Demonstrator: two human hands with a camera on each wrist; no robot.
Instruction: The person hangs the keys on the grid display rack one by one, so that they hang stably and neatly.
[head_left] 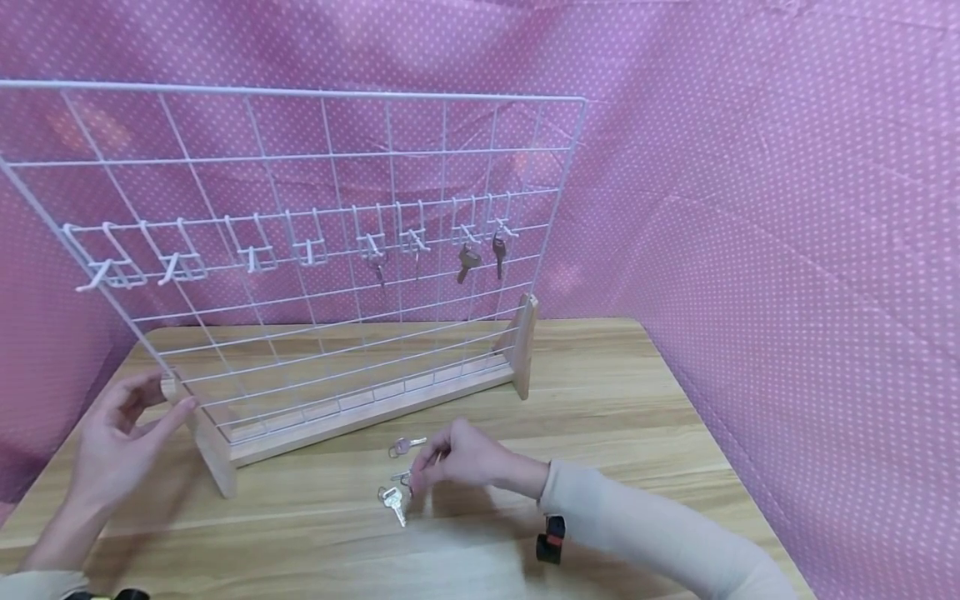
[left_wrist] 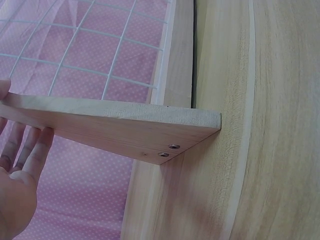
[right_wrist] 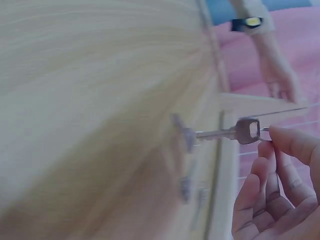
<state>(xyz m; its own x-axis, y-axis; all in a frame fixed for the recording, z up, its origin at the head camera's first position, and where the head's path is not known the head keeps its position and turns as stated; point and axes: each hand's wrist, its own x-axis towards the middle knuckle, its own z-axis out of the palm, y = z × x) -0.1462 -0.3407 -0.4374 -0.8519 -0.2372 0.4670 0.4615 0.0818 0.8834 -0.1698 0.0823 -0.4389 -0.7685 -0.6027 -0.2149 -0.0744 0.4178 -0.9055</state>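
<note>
My left hand [head_left: 112, 446] grips the wooden end panel [left_wrist: 100, 117] of a white wire grid rack [head_left: 352, 154]. Its fingers lie against the panel's outer face, and the thumb is at the edge. Low over the table, my right hand [head_left: 468, 457] pinches the small ring of a silver key [right_wrist: 246, 131] between thumb and fingertip. The key's blade points away from the fingers. Close by on the wood lie a silver key [head_left: 393, 502] and another key [head_left: 402, 446], each with a ring. In the right wrist view the keys on the table are blurred.
A row of white hooks [head_left: 255, 257] runs across the grid. Keys [head_left: 467, 260] hang from the hooks on the right side; those on the left are bare. Pink dotted cloth [head_left: 787, 233] surrounds the wooden table [head_left: 622, 400] at the back and sides.
</note>
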